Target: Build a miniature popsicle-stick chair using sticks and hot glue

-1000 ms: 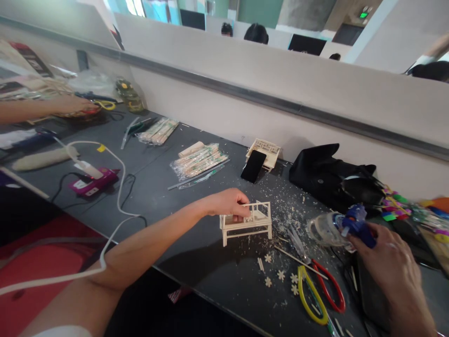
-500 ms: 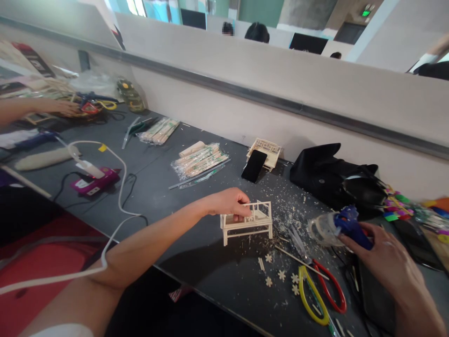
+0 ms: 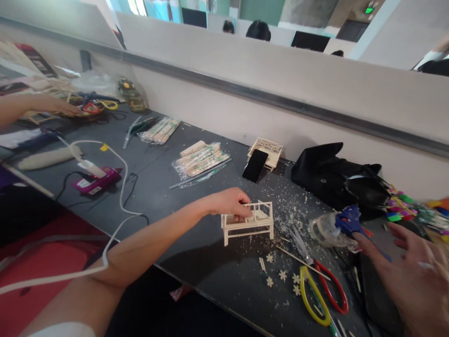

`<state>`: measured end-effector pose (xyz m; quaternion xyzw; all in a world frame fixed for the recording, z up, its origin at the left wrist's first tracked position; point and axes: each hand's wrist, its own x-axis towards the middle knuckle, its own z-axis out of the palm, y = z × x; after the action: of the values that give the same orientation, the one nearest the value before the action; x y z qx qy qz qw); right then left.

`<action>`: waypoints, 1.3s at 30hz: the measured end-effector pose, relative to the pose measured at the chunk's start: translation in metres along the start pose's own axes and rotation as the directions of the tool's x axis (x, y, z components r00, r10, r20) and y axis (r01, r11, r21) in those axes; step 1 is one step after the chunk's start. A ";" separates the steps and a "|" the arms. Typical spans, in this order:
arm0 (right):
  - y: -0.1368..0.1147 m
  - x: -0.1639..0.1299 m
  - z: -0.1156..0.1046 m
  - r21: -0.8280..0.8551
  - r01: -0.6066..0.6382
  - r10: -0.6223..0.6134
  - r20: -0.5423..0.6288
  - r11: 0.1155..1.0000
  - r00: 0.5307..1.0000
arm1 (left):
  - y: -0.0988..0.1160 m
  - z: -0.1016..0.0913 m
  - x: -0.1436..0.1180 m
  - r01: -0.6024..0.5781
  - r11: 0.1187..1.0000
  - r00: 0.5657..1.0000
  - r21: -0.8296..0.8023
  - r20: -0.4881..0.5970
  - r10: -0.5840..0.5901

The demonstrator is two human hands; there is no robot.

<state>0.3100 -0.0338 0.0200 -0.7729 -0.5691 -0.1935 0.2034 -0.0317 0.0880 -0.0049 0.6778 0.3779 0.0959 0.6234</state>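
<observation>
My left hand (image 3: pixel 234 204) is closed on the rail of a miniature wooden bench (image 3: pixel 247 228) made of thin sticks, which stands on the desk; the fingertips are partly hidden behind the rail. My right hand (image 3: pixel 409 269) is open, its fingers apart, beside a blue glue gun (image 3: pixel 350 221). The glue gun leans over a clear plastic cup (image 3: pixel 324 229). Between the hands lie scissors (image 3: pixel 315 290) with one yellow and one red handle, a thin stick (image 3: pixel 298 257) and several small wooden flower shapes (image 3: pixel 282 275).
Wood crumbs lie around a phone (image 3: pixel 255 165) leaning on a second miniature piece (image 3: pixel 271 149). A black bag (image 3: pixel 322 171) is by the wall. Packed sticks (image 3: pixel 201 160), a purple power strip (image 3: pixel 97 180) and a white cable (image 3: pixel 122 182) lie left. Another person's hand (image 3: pixel 63 106) is far left.
My right hand has let go of the glue gun and moved right and towards me, its fingers spreading. My left hand and the bench have hardly moved.
</observation>
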 end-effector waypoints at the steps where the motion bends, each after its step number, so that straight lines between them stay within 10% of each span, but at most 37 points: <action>1: -0.007 -0.002 -0.003 -0.012 -0.014 0.014 -0.020 1.000 1.000 | -0.001 0.000 0.000 0.006 1.000 1.000 -0.002 0.000 -0.006; 39: -0.062 -0.041 0.015 0.307 0.265 -0.266 -0.039 0.914 0.963 | 0.001 -0.001 -0.001 0.001 1.000 1.000 0.030 0.014 -0.001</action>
<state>0.2399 -0.0416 -0.0080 -0.6473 -0.6922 -0.1267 0.2928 -0.0321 0.0881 -0.0038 0.6877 0.3751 0.0850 0.6158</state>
